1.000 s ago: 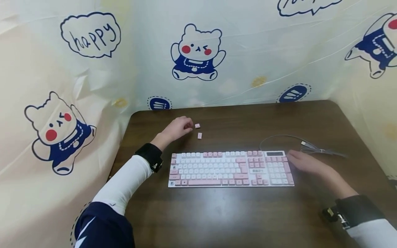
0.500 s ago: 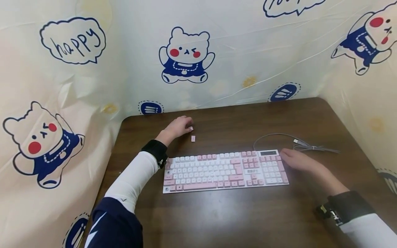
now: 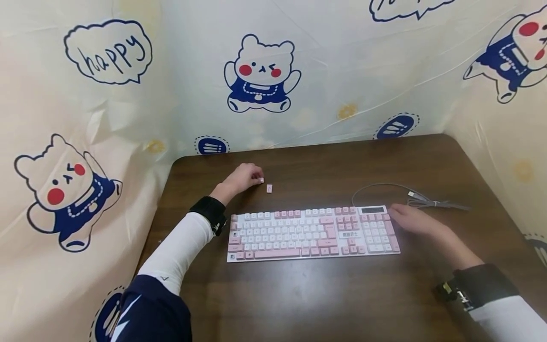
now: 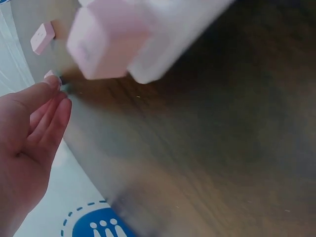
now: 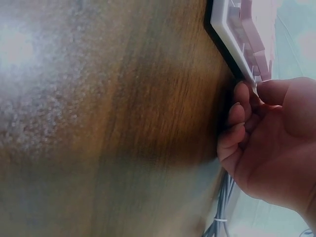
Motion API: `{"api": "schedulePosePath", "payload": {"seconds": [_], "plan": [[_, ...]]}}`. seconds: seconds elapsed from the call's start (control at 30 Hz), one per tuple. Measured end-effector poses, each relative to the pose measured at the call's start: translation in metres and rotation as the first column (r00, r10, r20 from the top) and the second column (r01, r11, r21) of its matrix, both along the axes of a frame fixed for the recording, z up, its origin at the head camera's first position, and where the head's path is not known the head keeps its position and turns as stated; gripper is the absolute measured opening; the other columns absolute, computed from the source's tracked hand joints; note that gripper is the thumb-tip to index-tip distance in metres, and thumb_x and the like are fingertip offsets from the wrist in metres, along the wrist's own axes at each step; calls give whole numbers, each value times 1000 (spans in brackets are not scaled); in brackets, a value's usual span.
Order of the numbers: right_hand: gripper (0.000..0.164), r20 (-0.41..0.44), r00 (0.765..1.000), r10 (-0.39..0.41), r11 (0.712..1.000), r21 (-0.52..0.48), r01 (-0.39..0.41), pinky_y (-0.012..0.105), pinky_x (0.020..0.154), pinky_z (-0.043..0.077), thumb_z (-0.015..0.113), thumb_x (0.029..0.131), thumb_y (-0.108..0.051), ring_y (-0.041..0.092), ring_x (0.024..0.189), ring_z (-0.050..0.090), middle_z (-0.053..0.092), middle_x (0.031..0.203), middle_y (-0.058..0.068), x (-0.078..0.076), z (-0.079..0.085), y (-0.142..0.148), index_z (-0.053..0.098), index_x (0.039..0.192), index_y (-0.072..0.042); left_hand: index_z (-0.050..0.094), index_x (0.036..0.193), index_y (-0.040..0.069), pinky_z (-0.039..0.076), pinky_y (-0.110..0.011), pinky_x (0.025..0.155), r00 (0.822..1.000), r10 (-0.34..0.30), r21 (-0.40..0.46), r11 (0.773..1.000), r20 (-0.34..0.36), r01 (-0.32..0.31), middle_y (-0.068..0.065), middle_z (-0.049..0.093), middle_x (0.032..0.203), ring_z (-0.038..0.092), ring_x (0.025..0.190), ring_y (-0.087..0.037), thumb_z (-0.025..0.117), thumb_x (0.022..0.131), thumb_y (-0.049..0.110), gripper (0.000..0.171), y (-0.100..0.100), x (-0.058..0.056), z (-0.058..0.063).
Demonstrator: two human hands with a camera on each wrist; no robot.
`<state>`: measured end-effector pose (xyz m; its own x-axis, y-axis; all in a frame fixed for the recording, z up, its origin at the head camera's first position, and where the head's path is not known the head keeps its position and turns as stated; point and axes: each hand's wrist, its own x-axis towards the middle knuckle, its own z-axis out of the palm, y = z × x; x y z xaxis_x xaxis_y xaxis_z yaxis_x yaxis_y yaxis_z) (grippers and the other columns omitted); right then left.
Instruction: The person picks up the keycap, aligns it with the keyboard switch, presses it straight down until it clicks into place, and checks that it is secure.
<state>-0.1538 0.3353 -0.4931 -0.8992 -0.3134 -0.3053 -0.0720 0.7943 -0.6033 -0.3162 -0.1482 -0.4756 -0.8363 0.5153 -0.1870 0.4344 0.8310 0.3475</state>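
Note:
A pink-and-white keyboard lies on the dark wooden table. Behind its left end, my left hand pinches a small pale keycap between thumb and fingertips, low over the tabletop. A second pink keycap rests on the table just right of those fingers. At the keyboard's far right corner is my right hand. In the right wrist view its thumb lies along the top of the keyboard's edge, while the curled fingers sit against the side and underneath.
A bundled grey cable with a USB plug lies behind the right hand, and its thin lead loops to the keyboard's back. Printed cloth hangs around the table's back and sides. The table's back edge runs behind the keycaps.
My left hand has taken the farther keycap between its fingertips and drawn it slightly nearer. The right hand stays at the keyboard's corner. The head view has shifted a little.

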Motion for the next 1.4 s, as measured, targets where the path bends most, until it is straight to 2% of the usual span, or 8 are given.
{"api": "schedulePosePath", "payload": {"seconds": [0.17, 0.37, 0.53, 0.63, 0.77, 0.9, 1.2, 1.4], "plan": [[34, 5, 1000, 5, 1000, -2, -5, 33, 63, 40, 35, 105, -20, 20, 75, 51, 56, 81, 9, 1, 0, -2, 58, 102, 4, 72, 106, 8, 52, -38, 87, 999, -24, 17, 1000, -29, 24, -9, 66, 101, 56, 90, -21, 66, 92, 16, 17, -12, 20, 3], [35, 18, 1000, 9, 1000, 15, -10, 32, 63, 40, 34, 106, -22, 20, 75, 51, 55, 81, 8, 2, -1, -1, 57, 104, 4, 72, 112, 11, 54, -36, 84, 999, 12, 112, 994, -52, -6, -4, 66, 101, 57, 89, -17, 65, 92, 21, 23, -32, 51, 17], [36, 17, 1000, 19, 1000, 12, -19, 34, 64, 41, 33, 106, -23, 21, 77, 52, 56, 83, 9, 6, -4, -4, 57, 105, 5, 71, 108, 15, 54, -35, 79, 996, 55, 200, 979, -68, -40, 1, 66, 98, 57, 86, -14, 67, 91, 26, 21, -55, 88, 36], [36, -9, 1000, 27, 1000, 14, -27, 36, 66, 42, 33, 106, -21, 22, 79, 52, 58, 85, 10, 7, -8, -4, 58, 104, 5, 72, 104, 18, 55, -33, 77, 995, 56, 242, 970, -83, -34, 4, 67, 95, 57, 84, -12, 70, 89, 25, 17, -68, 113, 43], [37, -22, 999, 24, 1000, 16, -24, 37, 67, 42, 31, 106, -21, 22, 79, 52, 58, 85, 10, 7, -10, -3, 57, 103, 5, 74, 102, 14, 56, -32, 75, 993, 9, 272, 962, -116, 23, 3, 70, 95, 59, 84, -9, 73, 86, 17, 17, -81, 143, 40], [36, -19, 1000, 16, 1000, 16, -16, 35, 65, 41, 31, 106, -21, 21, 77, 52, 56, 83, 10, 9, -9, -5, 56, 103, 5, 75, 102, 11, 56, -31, 75, 993, -13, 276, 960, -116, 45, 2, 71, 95, 59, 83, -8, 75, 83, 13, 20, -90, 167, 32], [41, -7, 1000, 4, 999, 36, -4, 38, 68, 42, 29, 106, -25, 26, 83, 54, 58, 89, 13, 10, -8, -4, 55, 107, 6, 75, 100, 12, 57, -29, 71, 995, -8, 339, 940, -104, 43, 3, 70, 93, 59, 81, -6, 77, 81, 11, 19, -99, 206, 19], [44, -7, 1000, 7, 999, 46, -7, 43, 70, 44, 29, 106, -27, 30, 86, 55, 61, 94, 17, 11, -8, -5, 55, 112, 9, 77, 100, 17, 55, -27, 70, 997, 35, 367, 930, -74, -6, 7, 71, 92, 59, 81, -4, 75, 83, 15, 18, -105, 226, 5]]}}
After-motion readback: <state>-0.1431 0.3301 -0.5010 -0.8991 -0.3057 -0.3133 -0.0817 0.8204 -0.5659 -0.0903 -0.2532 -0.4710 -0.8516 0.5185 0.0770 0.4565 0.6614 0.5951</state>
